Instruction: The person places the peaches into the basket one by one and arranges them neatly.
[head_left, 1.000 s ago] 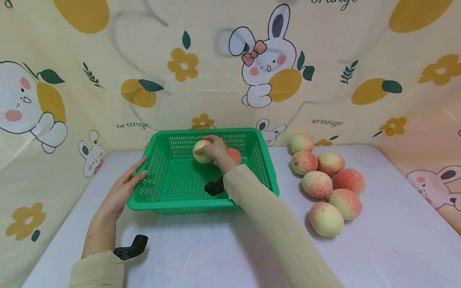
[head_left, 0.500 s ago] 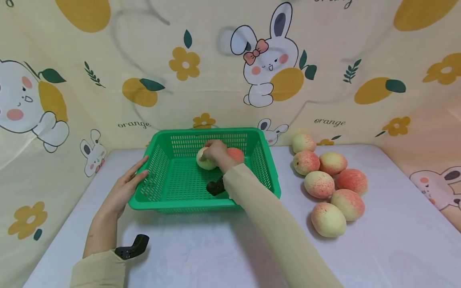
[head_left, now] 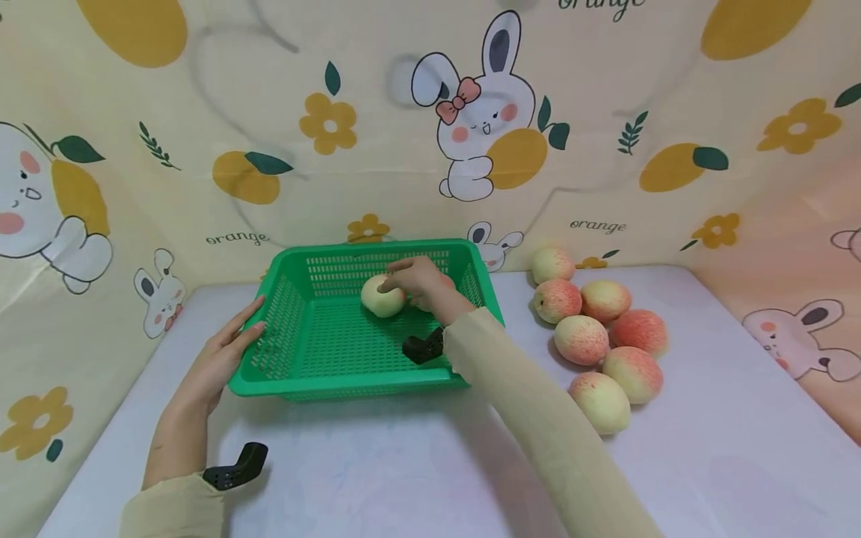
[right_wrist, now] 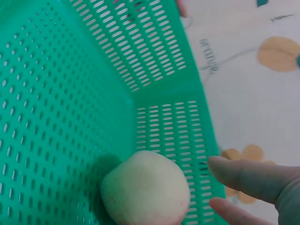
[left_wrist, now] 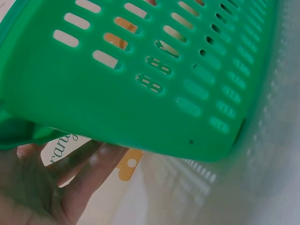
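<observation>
The green plastic basket [head_left: 323, 385] stands on the table, its long side toward me. My left hand [head_left: 218, 362] rests against the basket's left end, fingers extended along it; in the left wrist view the fingertips of the left hand [left_wrist: 70, 183] reach behind the green wall. Inside, near the back, lies a pale peach [head_left: 380, 297]. My right hand [head_left: 425, 282] is over the basket beside that peach, with its fingers extended. The right wrist view has a gap between the peach [right_wrist: 145, 190] and the fingers [right_wrist: 253, 178]. A redder peach [head_left: 447, 282] is partly hidden behind my right hand.
Several peaches [head_left: 581, 340] lie grouped on the white table [head_left: 713, 418] right of the basket. A patterned cloth [head_left: 377, 179] with rabbits and oranges hangs close behind the basket and around the sides. Black devices [head_left: 235, 467] sit at both wrists.
My right hand has set the pale peach down in the basket, let go and drawn up and to the right. The left hand stays at the basket's left end. The view has shifted slightly.
</observation>
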`<action>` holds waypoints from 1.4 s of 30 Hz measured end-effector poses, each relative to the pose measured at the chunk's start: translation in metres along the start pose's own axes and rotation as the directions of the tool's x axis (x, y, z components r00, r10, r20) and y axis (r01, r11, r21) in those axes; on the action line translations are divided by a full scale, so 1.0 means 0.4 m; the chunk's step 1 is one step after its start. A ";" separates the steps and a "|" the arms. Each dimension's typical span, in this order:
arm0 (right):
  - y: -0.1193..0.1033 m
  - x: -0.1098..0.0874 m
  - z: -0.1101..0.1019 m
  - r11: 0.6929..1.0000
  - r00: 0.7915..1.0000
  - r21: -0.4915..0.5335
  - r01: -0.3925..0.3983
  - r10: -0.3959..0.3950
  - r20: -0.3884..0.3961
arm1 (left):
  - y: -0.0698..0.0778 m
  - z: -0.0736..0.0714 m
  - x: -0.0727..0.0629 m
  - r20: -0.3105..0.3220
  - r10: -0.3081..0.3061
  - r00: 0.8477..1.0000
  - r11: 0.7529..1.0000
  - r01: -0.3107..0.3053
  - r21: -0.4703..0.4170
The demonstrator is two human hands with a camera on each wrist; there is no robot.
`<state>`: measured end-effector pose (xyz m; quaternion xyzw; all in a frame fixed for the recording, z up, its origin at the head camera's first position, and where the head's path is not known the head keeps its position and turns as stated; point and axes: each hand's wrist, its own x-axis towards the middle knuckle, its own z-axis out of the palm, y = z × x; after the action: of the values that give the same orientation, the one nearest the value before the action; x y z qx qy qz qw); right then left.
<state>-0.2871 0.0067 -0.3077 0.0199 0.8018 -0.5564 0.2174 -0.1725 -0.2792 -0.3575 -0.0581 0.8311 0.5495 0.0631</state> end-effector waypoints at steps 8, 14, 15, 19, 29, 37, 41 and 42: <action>0.004 -0.045 -0.047 0.998 0.999 -0.019 0.053 -0.053 -0.002 | -0.009 -0.006 -0.003 -0.011 -0.006 1.000 1.000 0.006 0.029; 0.002 -0.081 -0.071 0.994 0.994 0.017 0.105 -0.105 -0.003 | -0.006 -0.019 -0.013 -0.019 -0.007 1.000 0.999 0.008 0.051; 0.003 -0.085 -0.074 0.994 0.994 0.026 0.106 -0.106 -0.004 | -0.006 -0.020 -0.013 -0.021 -0.006 1.000 0.998 0.007 0.054; 0.008 -0.101 -0.090 0.991 0.993 0.067 0.117 -0.118 -0.002 | -0.003 -0.022 -0.013 -0.018 0.004 1.000 0.998 -0.003 0.063; 0.041 -0.132 -0.137 0.987 0.989 0.076 0.144 -0.144 0.006 | -0.006 -0.012 -0.008 0.000 0.003 1.000 0.998 -0.003 0.064; 0.066 -0.166 -0.175 0.977 0.976 -0.039 0.211 -0.213 -0.037 | -0.008 -0.007 -0.004 0.008 0.008 1.000 0.998 -0.008 0.062; 0.086 -0.188 -0.193 0.969 0.967 -0.067 0.237 -0.241 -0.077 | -0.004 -0.004 -0.003 0.017 0.012 1.000 0.998 -0.013 0.065; 0.091 -0.196 -0.198 0.968 0.965 -0.077 0.238 -0.245 -0.090 | -0.003 -0.003 -0.002 0.018 0.016 1.000 0.998 -0.017 0.066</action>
<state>-0.2319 0.1082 -0.2883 -0.0575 0.8257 -0.5505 0.1084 -0.1714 -0.2808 -0.3579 -0.0443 0.8488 0.5225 0.0676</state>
